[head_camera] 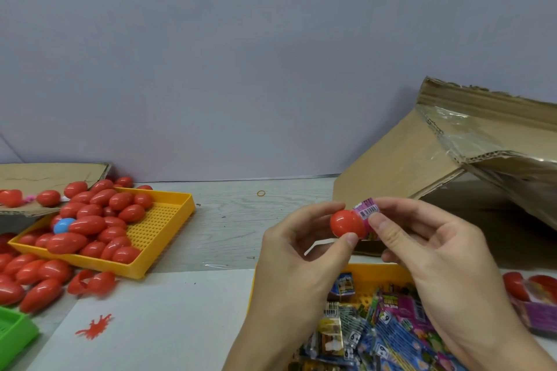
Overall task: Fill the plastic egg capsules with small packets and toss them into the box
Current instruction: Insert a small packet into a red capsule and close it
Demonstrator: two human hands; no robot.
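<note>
My left hand [297, 253] pinches a red egg capsule half [346, 223] between thumb and fingers, above the table's middle. Right beside it, my right hand [428, 247] pinches a small pink packet [367, 211] with a barcode, pressed against the capsule's right side. Below my hands a yellow tray [366, 272] holds several colourful packets [376, 337]. The cardboard box [401, 159] stands behind, at the right, with its flaps open.
A second yellow tray [168, 220] at the left is piled with red capsules [90, 224] and one blue one [64, 225]. More red capsules [36, 280] lie loose at the far left, next to a green tray [15, 331]. Flat cardboard [45, 175] lies behind them.
</note>
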